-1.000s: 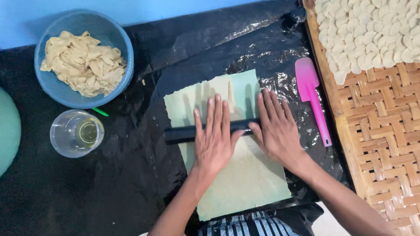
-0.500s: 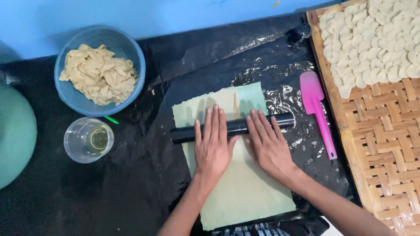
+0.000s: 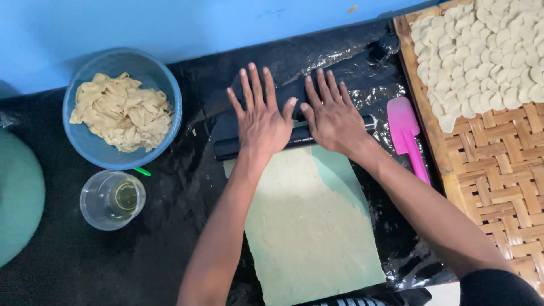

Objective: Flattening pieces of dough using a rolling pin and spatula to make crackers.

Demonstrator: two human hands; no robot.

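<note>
A thin pale dough sheet (image 3: 309, 226) lies on black plastic sheeting (image 3: 170, 226). A black rolling pin (image 3: 226, 148) rests across the sheet's far end. My left hand (image 3: 260, 122) presses flat on the pin with fingers spread. My right hand (image 3: 331, 116) lies flat beside it on the pin, fingers also spread. Both palms push down on the roller; neither hand grips anything.
A blue bowl (image 3: 164, 85) of dough scraps stands at the left, a clear cup (image 3: 93, 207) with yellowish liquid below it. A pink spatula (image 3: 408, 136) lies right of the pin. A woven tray (image 3: 498, 170) with several small dough pieces is at the right. A green round object (image 3: 20, 198) sits at far left.
Both hands have rolled the pin away from me, from the middle of the dough sheet to its far end. More flattened sheet now shows below the hands.
</note>
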